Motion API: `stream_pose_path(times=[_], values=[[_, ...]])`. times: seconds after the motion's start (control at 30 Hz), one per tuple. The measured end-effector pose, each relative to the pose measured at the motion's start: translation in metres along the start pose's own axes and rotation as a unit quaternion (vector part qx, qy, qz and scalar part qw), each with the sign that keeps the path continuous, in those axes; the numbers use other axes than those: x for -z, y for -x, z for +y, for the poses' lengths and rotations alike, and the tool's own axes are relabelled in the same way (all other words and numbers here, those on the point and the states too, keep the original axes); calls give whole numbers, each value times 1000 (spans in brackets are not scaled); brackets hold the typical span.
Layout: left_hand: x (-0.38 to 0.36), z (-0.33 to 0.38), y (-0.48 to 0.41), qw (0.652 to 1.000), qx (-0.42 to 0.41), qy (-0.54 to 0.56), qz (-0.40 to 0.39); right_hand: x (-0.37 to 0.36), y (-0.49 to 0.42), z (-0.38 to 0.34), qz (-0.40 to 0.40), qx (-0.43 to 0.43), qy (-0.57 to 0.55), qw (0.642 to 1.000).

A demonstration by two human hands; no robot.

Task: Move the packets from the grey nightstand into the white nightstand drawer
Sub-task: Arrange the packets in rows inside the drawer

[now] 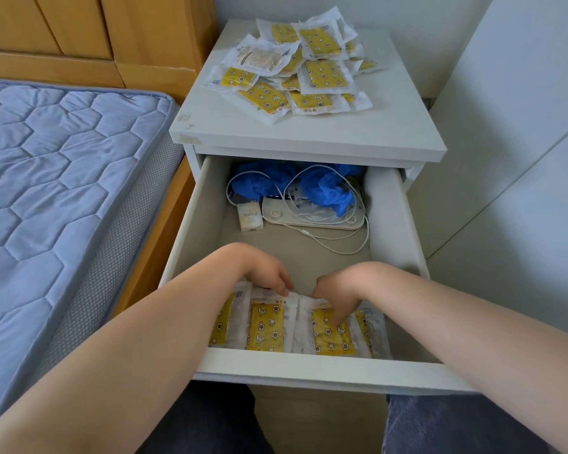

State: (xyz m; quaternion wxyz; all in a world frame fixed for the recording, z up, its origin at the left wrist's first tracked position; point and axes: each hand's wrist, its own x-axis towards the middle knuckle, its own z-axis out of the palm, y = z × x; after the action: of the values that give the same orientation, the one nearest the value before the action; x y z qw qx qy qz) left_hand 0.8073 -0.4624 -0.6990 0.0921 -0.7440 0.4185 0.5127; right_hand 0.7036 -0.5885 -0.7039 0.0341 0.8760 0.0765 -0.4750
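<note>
Packets (264, 326) lined at drawer (309, 363) front; left grip (269, 273), right grip (338, 290), relaxed, fingertips pressing them

Quantities:
- drawer (309, 363): one
- drawer packets (264, 326): four visible, overlapping
- heaped packets (322, 73) on the nightstand top (309, 132): roughly fifteen; overlap prevents an exact count
- hands: two, left hand (266, 273) and right hand (338, 290)
- blue crumpled bundles (259, 183): two
- small white box (250, 217): one
- flat white device (312, 219): one

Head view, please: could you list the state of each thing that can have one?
drawer: pulled open.
packets in drawer: in a row at the front.
packet pile: heaped on the nightstand top.
left hand: touching the row's far edge.
right hand: pressing on a packet.
white cable: loose at the back.
</note>
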Motion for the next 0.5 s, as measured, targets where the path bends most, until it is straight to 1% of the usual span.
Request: stream_pose_path(times=[0.1, 0.17, 0.23, 0.3, 0.4, 0.5], values=[[-4, 7, 0, 1000, 6, 11, 9, 1, 6, 6, 16, -12, -70, 997], [-7, 14, 0, 999, 14, 8, 46, 0, 9, 9, 58, -29, -133, 989], [-7, 20, 5, 994, 7, 17, 112, 0, 13, 11, 128, -58, -171, 975], [-1, 26, 12, 978, -11, 43, 204, 5, 19, 15, 208, -74, -188, 957], [14, 31, 23, 938, -24, 75, 336, 23, 35, 24, 306, -77, -211, 925], [33, 33, 35, 895, -31, 108, 431, 43, 54, 33, 396, -85, -207, 890]])
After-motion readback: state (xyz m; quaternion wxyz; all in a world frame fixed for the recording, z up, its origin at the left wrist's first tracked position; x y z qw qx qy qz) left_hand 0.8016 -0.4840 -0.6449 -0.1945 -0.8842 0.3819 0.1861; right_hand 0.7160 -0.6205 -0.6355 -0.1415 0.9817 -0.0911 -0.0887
